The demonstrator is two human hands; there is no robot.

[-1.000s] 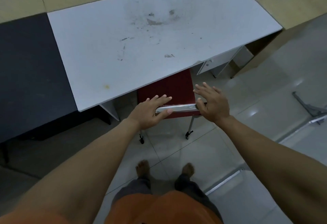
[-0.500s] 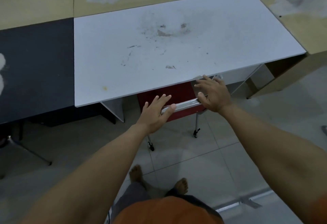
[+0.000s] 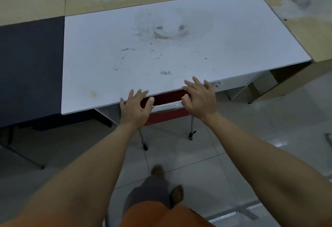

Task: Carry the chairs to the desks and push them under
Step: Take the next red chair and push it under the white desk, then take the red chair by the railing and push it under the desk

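Note:
A red chair (image 3: 167, 114) with a chrome top rail and thin metal legs stands almost wholly under the white desk (image 3: 179, 50); only its back and rear legs show. My left hand (image 3: 134, 108) presses against the left end of the chrome rail, fingers straight and spread, thumb along the rail. My right hand (image 3: 200, 97) presses against the rail's right end, fingers spread and reaching over the desk's front edge.
A dark desk (image 3: 30, 68) adjoins the white one on the left, wooden desks (image 3: 305, 29) lie behind and to the right. Drawers hang under the white desk's right side. A metal strip lies on the tiled floor at lower right, near my bare feet.
The chair has slid further under the white desk, its red seat now hidden. Both hands followed the rail forward and I stepped closer.

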